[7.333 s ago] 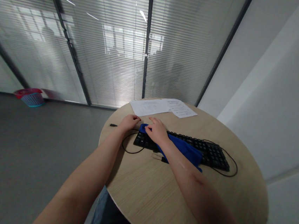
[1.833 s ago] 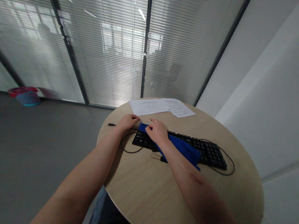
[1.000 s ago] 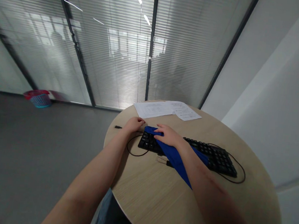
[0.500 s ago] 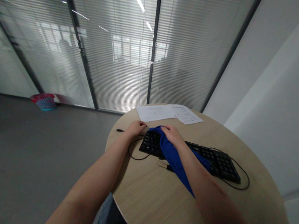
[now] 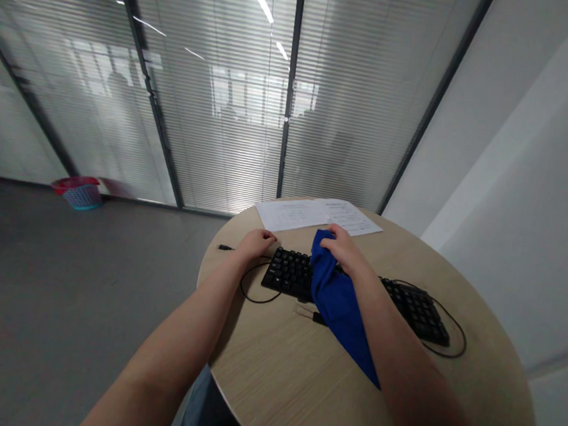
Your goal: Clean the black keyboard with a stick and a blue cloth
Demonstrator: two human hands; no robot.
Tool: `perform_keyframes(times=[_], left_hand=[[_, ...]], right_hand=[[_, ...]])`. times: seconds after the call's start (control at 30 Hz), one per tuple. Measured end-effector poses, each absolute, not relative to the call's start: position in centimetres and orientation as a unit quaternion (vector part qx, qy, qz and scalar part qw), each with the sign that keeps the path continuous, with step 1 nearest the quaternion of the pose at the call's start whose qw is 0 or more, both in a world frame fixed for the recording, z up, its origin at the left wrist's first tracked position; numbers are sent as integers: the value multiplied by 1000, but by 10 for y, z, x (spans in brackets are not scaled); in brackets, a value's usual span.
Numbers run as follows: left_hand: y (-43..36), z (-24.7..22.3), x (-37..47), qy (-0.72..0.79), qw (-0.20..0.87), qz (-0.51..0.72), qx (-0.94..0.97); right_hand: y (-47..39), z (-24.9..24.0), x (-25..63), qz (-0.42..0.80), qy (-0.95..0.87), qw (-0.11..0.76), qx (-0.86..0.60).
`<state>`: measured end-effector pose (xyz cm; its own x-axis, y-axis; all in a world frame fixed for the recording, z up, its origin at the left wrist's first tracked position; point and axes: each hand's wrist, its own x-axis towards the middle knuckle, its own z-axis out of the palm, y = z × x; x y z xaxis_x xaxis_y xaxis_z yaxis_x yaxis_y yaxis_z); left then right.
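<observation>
A black keyboard (image 5: 288, 274) lies across the round table, its middle covered by a blue cloth (image 5: 338, 305) and my right forearm. My right hand (image 5: 344, 245) is closed on the cloth's upper end, bunching it at the keyboard's far edge. The rest of the cloth trails over the keys toward me. By the keyboard's far left corner, my left hand (image 5: 258, 242) has its fingers curled together; what they hold, if anything, is hidden. In front of the keyboard lies a small tool with a black handle (image 5: 319, 318) and thin wire-like prongs.
Printed papers (image 5: 291, 215) lie at the table's far side. A black cable loops left of the keyboard, near a plug (image 5: 225, 247), and another cable (image 5: 463, 344) curves at the right. A red and blue basket (image 5: 79, 193) stands on the floor by the glass partition.
My right hand has moved right and slightly away from me, drawing the cloth's upper end along and baring more left-side keys. My left hand stays by the keyboard's left corner.
</observation>
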<state>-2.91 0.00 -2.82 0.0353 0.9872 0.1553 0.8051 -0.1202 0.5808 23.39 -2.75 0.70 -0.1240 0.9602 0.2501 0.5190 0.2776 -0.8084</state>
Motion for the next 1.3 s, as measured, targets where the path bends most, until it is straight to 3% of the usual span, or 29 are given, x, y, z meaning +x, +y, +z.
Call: perform_keyframes(times=[0.23, 0.43, 0.63, 0.73, 0.87, 0.97, 1.07, 1.3], left_hand=[[-1, -27, -29, 641, 169, 266, 700], [2, -28, -29, 638, 170, 265, 703], [6, -32, -31, 640, 165, 266, 702], [7, -33, -31, 644, 168, 261, 699], [8, -33, -31, 640, 169, 263, 702], [8, -34, -32, 638, 177, 267, 701], [9, -34, -32, 639, 176, 264, 701], [7, -31, -30, 638, 183, 265, 699]], right_hand=[[-36, 18, 250, 263, -792, 159, -528], [-35, 17, 253, 209, -826, 135, -505], [-36, 17, 247, 171, -829, 56, -530], [-35, 23, 252, 139, -817, 99, -551], [-28, 28, 256, 72, -764, 284, -574], [-23, 23, 250, 102, -731, 378, -559], [-22, 10, 238, 146, -738, 389, -532], [-30, -21, 212, 177, -816, 309, -456]])
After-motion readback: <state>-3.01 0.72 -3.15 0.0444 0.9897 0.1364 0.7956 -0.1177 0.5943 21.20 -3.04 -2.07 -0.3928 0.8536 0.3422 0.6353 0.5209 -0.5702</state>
